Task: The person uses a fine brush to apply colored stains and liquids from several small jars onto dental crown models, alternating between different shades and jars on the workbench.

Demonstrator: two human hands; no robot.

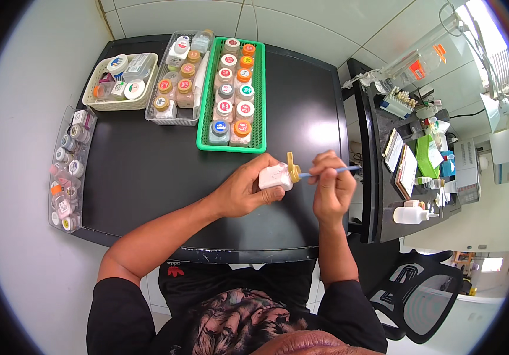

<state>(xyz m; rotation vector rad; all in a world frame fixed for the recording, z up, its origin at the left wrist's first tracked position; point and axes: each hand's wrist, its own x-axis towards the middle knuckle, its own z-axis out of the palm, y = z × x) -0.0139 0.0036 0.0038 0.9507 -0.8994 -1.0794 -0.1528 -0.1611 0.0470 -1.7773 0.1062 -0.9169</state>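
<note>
Tilted on its side above the black table, a small bottle of pale pink powder (274,178) is gripped between the thumb and fingers of my left hand (247,185). Its yellow flip cap (293,168) points to the right, with the lid standing up. My right hand (332,183) pinches a thin blue stick (344,170), whose left end reaches the mouth of the bottle. Whether the tip is inside the opening I cannot tell. The tool's exact kind does not show.
Beyond my hands, a green basket (202,133) holds rows of capped powder bottles. A grey basket (159,120), a cream basket (118,107) and a clear tray (86,195) of jars stand leftward. At right, a dark side counter (387,177) carries a white squeeze bottle (408,215); a mesh chair (432,302) stands below it.
</note>
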